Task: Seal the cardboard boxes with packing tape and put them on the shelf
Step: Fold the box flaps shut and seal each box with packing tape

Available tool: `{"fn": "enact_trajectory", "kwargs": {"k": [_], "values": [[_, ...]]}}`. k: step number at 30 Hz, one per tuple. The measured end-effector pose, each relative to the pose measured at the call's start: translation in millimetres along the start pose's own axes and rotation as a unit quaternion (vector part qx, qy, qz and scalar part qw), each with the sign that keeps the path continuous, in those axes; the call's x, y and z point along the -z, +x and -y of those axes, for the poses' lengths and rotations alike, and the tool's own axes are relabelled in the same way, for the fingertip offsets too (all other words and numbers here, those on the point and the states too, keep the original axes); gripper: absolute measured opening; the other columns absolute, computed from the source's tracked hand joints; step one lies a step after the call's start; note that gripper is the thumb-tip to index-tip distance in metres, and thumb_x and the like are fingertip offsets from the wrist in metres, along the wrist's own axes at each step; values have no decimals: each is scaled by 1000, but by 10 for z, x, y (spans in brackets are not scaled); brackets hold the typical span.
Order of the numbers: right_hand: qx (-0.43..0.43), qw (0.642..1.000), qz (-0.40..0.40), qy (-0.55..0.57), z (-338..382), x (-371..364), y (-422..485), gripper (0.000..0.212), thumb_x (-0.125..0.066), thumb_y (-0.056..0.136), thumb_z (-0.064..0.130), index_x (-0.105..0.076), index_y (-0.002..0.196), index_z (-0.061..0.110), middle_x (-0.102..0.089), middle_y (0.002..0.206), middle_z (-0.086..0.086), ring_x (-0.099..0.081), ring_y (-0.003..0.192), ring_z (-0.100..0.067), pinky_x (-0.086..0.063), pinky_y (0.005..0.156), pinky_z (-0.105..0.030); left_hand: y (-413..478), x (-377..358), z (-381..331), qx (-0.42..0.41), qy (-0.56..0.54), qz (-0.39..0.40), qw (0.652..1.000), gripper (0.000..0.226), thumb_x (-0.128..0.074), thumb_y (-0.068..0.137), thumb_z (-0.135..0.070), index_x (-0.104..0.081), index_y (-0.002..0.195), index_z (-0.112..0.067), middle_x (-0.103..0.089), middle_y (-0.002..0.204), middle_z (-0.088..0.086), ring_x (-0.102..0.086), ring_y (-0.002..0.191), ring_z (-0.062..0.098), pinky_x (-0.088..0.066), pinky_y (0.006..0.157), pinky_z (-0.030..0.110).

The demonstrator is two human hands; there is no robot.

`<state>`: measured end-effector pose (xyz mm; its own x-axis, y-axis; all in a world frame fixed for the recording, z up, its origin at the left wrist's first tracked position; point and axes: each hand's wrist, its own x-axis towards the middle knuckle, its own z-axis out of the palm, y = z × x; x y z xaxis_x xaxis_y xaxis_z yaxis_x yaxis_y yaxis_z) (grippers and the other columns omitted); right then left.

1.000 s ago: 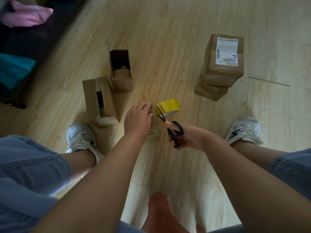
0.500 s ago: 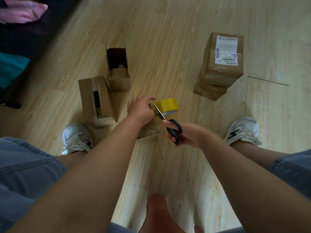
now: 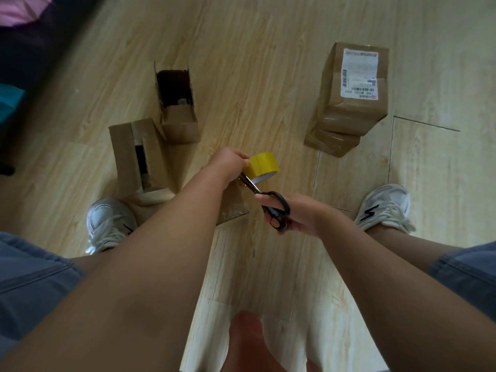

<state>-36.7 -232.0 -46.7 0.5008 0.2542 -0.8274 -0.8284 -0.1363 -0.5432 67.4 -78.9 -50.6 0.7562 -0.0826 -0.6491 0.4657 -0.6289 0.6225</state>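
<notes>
My left hand (image 3: 228,163) grips a yellow roll of packing tape (image 3: 263,166) at the middle of the floor. My right hand (image 3: 292,214) holds black-handled scissors (image 3: 264,196), whose blades point up-left and reach the roll's lower edge. A small cardboard box (image 3: 232,204) lies on the floor under my left forearm, mostly hidden. Two unsealed boxes stand to the left: one with a gap between its flaps (image 3: 139,157) and one wide open (image 3: 177,103). A taped box with a white shipping label (image 3: 354,87) sits on another taped box (image 3: 332,139) at the right.
Both of my grey sneakers rest on the wooden floor, the left one (image 3: 110,224) beside the nearer unsealed box, the right one (image 3: 386,208) below the taped stack. Dark furniture with pink and teal cloth (image 3: 21,12) fills the upper left corner.
My left hand lifted off the small box and took hold of the tape roll. The scissors' blades stayed at the roll while my right hand shifted slightly.
</notes>
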Motion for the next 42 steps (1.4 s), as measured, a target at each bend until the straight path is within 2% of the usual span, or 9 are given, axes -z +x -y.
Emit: {"fn": "enact_trajectory", "kwargs": {"k": [3,6,8,16,23,27,32,36,42], "values": [[20,999,9,-26,-32,22,2,45,-70,88,49,-60,81,6,-55,66,-5,-49,58,-14,-45,61,-27,13,-4,23,23,-33,-7,999,21,-61,97,-14,-72,115,-17,-62,117,4,-54,104,19,-41,88,29],[38,998,15,-50,-57,21,-6,47,-67,90,50,-58,72,8,-53,63,-5,-46,55,-14,-42,61,-26,71,-31,135,41,-23,-34,998,17,-70,84,-26,-73,75,-39,-67,113,1,-55,115,28,-44,103,44],[40,998,11,-52,-74,19,-4,47,-67,90,50,-59,72,8,-53,63,-5,-47,55,-13,-42,60,-26,264,-82,288,50,-31,-48,997,17,-69,76,-33,-69,64,-45,-65,117,1,-53,118,31,-45,102,49],[-11,999,34,-23,-128,-7,42,50,-66,85,57,-60,89,7,-57,70,-4,-52,60,-16,-45,64,-29,58,-24,141,54,-90,-60,993,4,-71,81,-34,-70,77,-35,-65,117,4,-50,121,32,-44,104,47],[-111,963,-94,-229,-363,104,179,56,-60,85,69,-58,81,13,-54,69,-2,-47,58,-14,-38,58,-25,56,30,124,41,-126,-40,990,17,-66,94,-20,-70,111,-24,-59,129,7,-48,121,27,-38,96,34],[-124,885,-169,-416,-392,173,210,57,-56,90,66,-54,75,12,-47,66,-2,-47,60,-15,-34,53,-25,88,-3,154,40,-108,-38,993,11,-67,92,-24,-72,101,-30,-59,127,6,-46,122,29,-39,95,37],[-138,814,-222,-518,-355,260,267,43,-48,101,43,-44,70,13,-46,66,-2,-47,59,-16,-37,58,-27,125,-6,193,39,-93,-40,994,10,-73,86,-27,-72,80,-34,-63,121,5,-48,121,30,-42,102,46],[-152,807,-207,-532,-284,263,291,37,-48,101,36,-44,73,12,-46,70,-1,-55,81,-23,-41,72,-29,142,-18,223,42,-75,-34,996,14,-74,84,-29,-73,74,-39,-63,121,2,-47,123,30,-42,104,49],[-156,815,-189,-526,-305,270,337,18,-53,102,28,-54,101,10,-47,76,-1,-56,86,-20,-43,69,-27,167,-67,257,36,-51,-14,998,16,-68,60,-45,-70,68,-58,-64,118,-2,-49,121,30,-44,102,50]]}}
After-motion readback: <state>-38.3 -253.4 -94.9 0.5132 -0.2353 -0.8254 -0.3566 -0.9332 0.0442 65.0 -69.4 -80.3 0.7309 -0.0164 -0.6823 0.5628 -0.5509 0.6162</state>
